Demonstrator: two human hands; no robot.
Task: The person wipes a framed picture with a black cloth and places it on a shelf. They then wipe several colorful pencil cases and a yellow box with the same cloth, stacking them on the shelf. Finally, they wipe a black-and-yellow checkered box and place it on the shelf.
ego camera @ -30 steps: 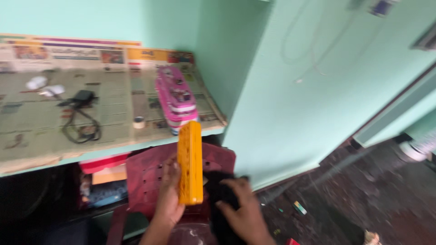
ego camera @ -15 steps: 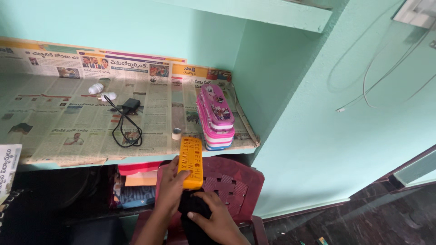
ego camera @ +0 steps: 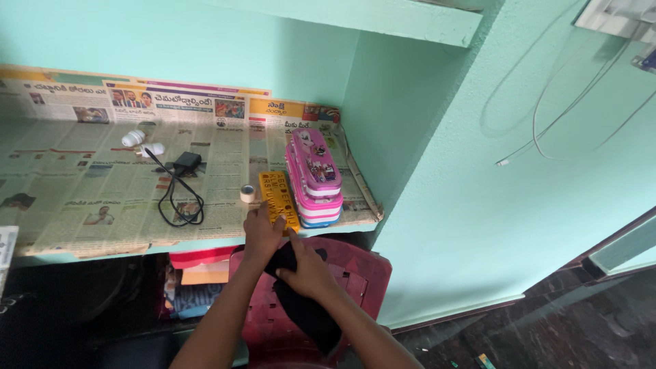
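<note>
My left hand grips the yellow stencil ruler lying on the desk; my right hand clutches a black cloth.

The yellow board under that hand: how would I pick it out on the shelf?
Find the newspaper-lined shelf, then the stack of pink pencil boxes near its right end. Just left of it lies the yellow board, under the left hand: flat, with rows of cut-out letters.

The scene is evenly and brightly lit by soft daylight. Deep shadow is seen beneath the shelf. No glare is noted. Focus is kept sharp, with slight wide-angle bending at the edges.
</note>
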